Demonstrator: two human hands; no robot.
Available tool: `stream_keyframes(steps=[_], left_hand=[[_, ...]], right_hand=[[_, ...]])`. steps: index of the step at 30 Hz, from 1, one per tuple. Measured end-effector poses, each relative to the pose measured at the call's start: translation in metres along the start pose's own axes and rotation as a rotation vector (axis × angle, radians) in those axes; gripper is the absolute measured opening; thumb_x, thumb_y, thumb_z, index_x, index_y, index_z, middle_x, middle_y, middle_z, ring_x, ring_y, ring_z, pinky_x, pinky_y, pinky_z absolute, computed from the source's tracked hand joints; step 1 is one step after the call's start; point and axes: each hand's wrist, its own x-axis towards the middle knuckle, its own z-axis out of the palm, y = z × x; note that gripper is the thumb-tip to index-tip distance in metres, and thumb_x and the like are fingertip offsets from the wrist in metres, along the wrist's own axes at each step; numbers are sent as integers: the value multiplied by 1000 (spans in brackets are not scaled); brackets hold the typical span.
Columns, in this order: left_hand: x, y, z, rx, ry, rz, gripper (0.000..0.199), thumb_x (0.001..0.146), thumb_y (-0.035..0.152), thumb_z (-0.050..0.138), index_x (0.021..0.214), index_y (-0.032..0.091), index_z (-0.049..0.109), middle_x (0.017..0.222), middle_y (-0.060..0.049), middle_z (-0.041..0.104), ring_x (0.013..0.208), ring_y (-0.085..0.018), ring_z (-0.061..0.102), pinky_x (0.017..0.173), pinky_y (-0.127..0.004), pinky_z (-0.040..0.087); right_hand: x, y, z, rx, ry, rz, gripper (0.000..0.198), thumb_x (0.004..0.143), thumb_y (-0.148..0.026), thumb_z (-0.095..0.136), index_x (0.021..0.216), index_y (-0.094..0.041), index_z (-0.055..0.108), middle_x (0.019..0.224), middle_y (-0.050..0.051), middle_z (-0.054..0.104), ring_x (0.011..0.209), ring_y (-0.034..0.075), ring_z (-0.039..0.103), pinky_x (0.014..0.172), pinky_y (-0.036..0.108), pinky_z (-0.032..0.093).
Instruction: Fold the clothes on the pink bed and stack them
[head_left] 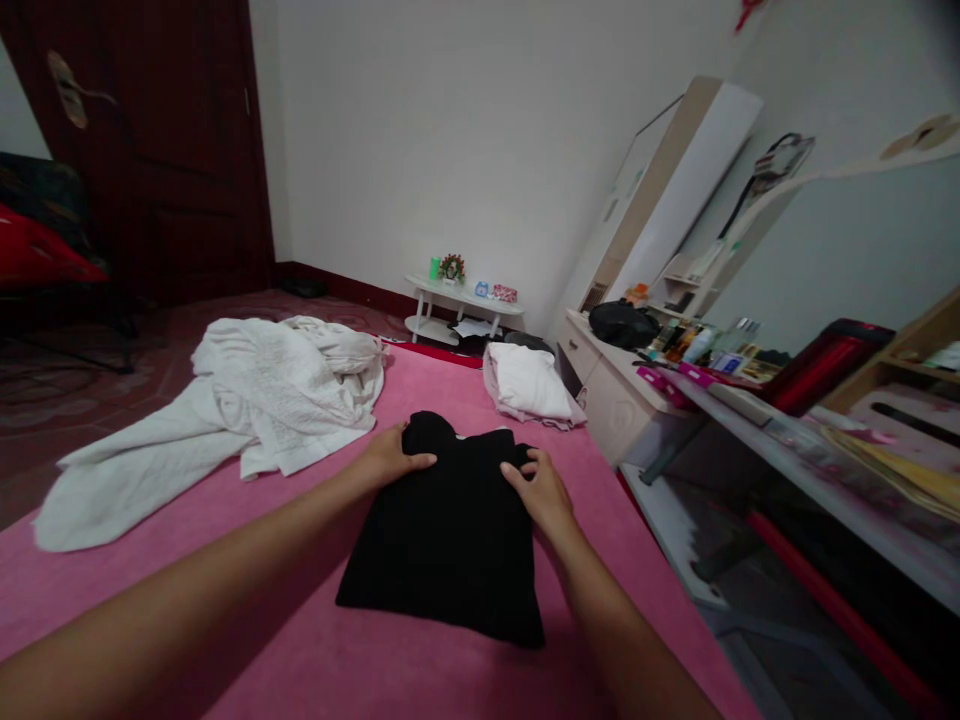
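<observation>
A black garment (450, 530), probably a top, lies folded on the pink bed cover (450, 375) in front of me. Its wide lower edge faces me, and the far edge is bunched near the neckline. At the far left corner my left hand (390, 458) is closed on the cloth, thumb on top and fingers partly hidden underneath. My right hand (546, 490) pinches the far right corner, with its thumb on the black fabric and its fingers curled around the edge.
Crumpled white cloth (285, 385) lies to the left, and a folded white stack (529, 382) sits at the bed's far right. Along the right side stand a dresser (630, 395) with bottles and a glass-topped desk (795, 470). A small white table (465, 292) is by the wall.
</observation>
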Motion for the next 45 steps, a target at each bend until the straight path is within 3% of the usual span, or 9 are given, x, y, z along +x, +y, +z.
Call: stream_keyframes(steps=[3,7,14,17,21,26,31,38,45], left_hand=[[13,14,9,-92,-56,95,62,52,30,79,109,14,62,112,-12,66,107,-32,59,96,-40,43],[20,13,11,-447,-294,47,47,68,42,66,107,16,62,98,-6,71,90,-25,67,80,-37,52],[45,-11,19,-160,-6,-41,43,49,36,79,84,16,63,110,-14,64,119,-37,49,94,-40,41],[47,-9,20,-133,138,-30,66,43,34,83,101,15,60,120,-16,58,125,-37,42,98,-40,38],[44,19,14,-370,-24,-115,49,48,25,80,91,10,62,88,-14,68,92,-32,64,75,-38,50],[49,95,-38,-564,32,122,49,68,19,65,115,14,57,79,-1,64,71,-11,62,66,-23,49],[50,138,-70,-617,94,619,50,64,7,66,114,10,60,90,-4,62,84,-14,60,80,-30,48],[37,49,10,-388,-276,-40,99,58,39,81,140,11,33,134,-24,47,115,-31,54,86,-36,49],[46,31,69,-377,-277,-163,98,62,47,76,140,10,31,114,-21,63,82,-27,67,58,-31,51]], right_hand=[[7,-2,11,359,-162,17,33,65,-44,68,81,-16,60,76,4,66,72,21,63,64,30,49],[10,11,5,487,-47,-28,28,74,-44,58,80,-17,59,74,2,65,70,19,61,64,29,48],[24,37,5,-41,190,42,24,54,-28,69,75,-21,61,104,9,60,111,30,50,96,43,38],[28,29,8,145,162,178,46,47,-22,71,92,-20,59,102,9,63,105,29,55,90,42,44],[36,-2,0,464,-67,290,30,49,-21,67,78,-16,61,72,6,68,73,26,65,66,37,53],[42,-78,-41,729,146,-106,54,55,-21,69,108,-19,59,99,2,68,85,21,65,76,33,53],[28,-125,-75,645,292,-519,62,62,-20,68,122,-20,53,122,4,58,110,20,55,100,38,41],[27,-67,-71,754,241,-238,62,59,-23,73,118,-20,56,108,4,66,94,21,63,84,35,52],[52,53,-80,659,283,455,32,52,-18,77,75,-21,55,56,-2,63,55,19,64,51,29,53]])
